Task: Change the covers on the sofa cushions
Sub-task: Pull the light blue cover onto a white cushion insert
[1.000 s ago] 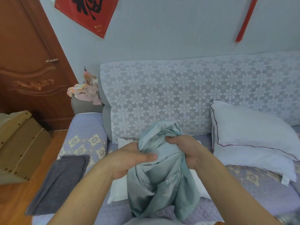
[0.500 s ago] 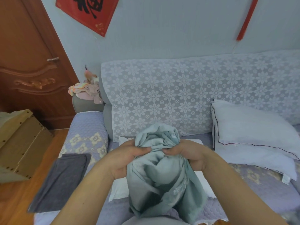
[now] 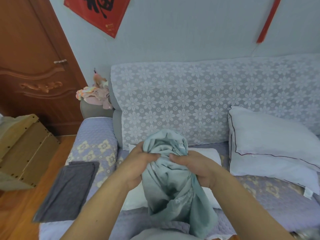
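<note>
two hands hold up a bunched blue-green cover [image 3: 170,186] in front of the sofa [image 3: 173,104]. the left hand [image 3: 138,166] grips the left side of the cloth with its fingers curled into the folds and its thumb on top. the right hand [image 3: 194,166] grips the right side the same way, thumb on the front. the two thumbs point at each other and are close, with a small strip of cloth between them. the top of the cover puffs up above the hands, and the rest hangs down in loose folds toward the bottom of the view. the hanging cloth hides the middle of a white cushion [image 3: 206,154] that lies flat on the seat behind it; only its edges peek out on both sides. a bigger white pillow with a dark line round its edge [image 3: 270,144] leans on the sofa back to the right, well apart from the hands. the sofa back wears a lacy throw with white flowers [image 3: 199,94]. a dark grey cloth [image 3: 67,191] lies flat over the left armrest, near the left arm. a small heap of pink clothes [image 3: 97,96] sits on the far corner of the sofa. a light wooden box [image 3: 22,151] stands on the floor to the left, beside a brown door [image 3: 31,70]. a red paper sign [image 3: 102,11] hangs on the wall.
</note>
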{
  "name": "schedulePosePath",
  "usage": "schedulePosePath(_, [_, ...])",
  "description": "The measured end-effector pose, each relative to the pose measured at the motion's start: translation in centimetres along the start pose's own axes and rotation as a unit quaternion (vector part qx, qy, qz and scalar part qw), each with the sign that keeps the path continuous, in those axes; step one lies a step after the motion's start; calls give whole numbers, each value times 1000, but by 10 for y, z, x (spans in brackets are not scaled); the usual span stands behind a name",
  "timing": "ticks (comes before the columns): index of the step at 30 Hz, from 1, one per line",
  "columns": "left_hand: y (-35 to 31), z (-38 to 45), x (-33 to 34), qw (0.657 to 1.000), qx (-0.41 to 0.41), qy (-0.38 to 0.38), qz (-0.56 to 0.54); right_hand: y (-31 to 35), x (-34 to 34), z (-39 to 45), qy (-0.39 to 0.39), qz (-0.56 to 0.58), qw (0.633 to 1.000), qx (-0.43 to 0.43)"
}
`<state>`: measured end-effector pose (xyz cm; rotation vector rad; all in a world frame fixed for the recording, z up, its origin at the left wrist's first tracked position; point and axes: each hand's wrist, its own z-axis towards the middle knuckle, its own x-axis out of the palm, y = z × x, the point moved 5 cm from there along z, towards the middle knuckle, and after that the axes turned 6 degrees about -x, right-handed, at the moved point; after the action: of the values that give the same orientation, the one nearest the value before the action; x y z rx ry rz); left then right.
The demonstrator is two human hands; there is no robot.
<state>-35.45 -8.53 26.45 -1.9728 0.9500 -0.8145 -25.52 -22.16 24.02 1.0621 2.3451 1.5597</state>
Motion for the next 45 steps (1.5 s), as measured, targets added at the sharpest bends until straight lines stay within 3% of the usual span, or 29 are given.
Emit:
schedulePosePath(2, [2, -4, 2, 999, 30, 40, 2, -5, -9, 2, -33, 5, 999, 32])
schedulePosePath(6, [5, -20, 22, 966, 84, 156, 188, -10, -16, 4, -42, -27, 996, 68])
schedulePosePath(9, [6, -15, 18, 974, 65, 116, 185, -6, -14, 3, -41, -37, 997, 47])
schedulePosePath(13, [10, 1, 3, 996, 17, 53, 67, -6, -6, -1, 41, -34, 998, 18])
schedulePosePath(16, [11, 2, 2, 998, 7, 43, 54, -2, -8, -6, 58, 1, 998, 1])
schedulePosePath(21, [6, 0, 4, 978, 100, -20, 184, 10, -19, -7, -5, 79, 996, -42])
schedulePosePath(25, [-8, -5, 13, 953, 178, -66, 235, 10, 1, -11, 28, 33, 996, -80])
schedulePosePath(28, [-11, -5, 12, 977, 164, -71, 121, 6, 10, -11, 51, -54, 994, -81])
schedulePosePath(32, [2, -3, 12, 995, 28, -27, -95, 10, 1, -3, -43, -131, 986, -93])
schedulePosePath(37, [12, -2, 4, 998, 4, 44, 45, 5, 2, 5, -77, -10, 991, -105])
schedulePosePath(41, [8, -4, -16, 983, 65, -36, 167, -2, 17, 16, -60, 37, 993, -95])
schedulePosePath(45, [9, -4, -45, 975, 67, -116, 177, -8, 44, 29, -29, 4, 996, -85])
